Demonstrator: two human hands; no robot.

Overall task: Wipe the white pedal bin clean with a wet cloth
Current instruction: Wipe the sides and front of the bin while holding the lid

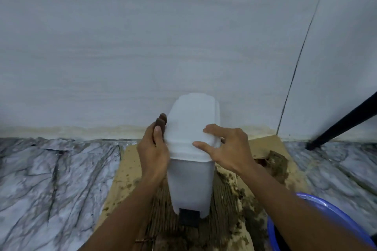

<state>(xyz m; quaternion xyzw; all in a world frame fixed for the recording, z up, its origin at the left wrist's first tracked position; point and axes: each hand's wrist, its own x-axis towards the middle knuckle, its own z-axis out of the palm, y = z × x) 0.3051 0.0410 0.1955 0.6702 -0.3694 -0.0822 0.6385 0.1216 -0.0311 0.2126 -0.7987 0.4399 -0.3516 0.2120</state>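
Here the white pedal bin (190, 179) stands in the lower centre of the frame, upright on a soiled cardboard sheet (126, 161) and close against the wall (142, 36), its lid (189, 126) shut and its black pedal (188, 217) facing the camera. The step in hand looks like wiping the lid. The left hand (153, 153) clasps the lid's left edge and pinches a dark wad (161, 120) under its thumb; this is probably the wet cloth, though the blur could make shadowed fingertips look the same. The right hand (228, 149) lies spread on the front right of the lid, fingers wide and holding nothing, apparently steadying the bin. The next move likely calls for drawing the wad across the lid while the right hand shifts aside, then working down the pale front wall. A blue basin (324, 209) sits at the lower right (handy for rinsing), and a black leg (344, 121) slants in at the right edge. Clods of brown dirt (275, 159) lie on the cardboard just beside the bin's base and could smear it again. The wall leaves little room behind the bin.
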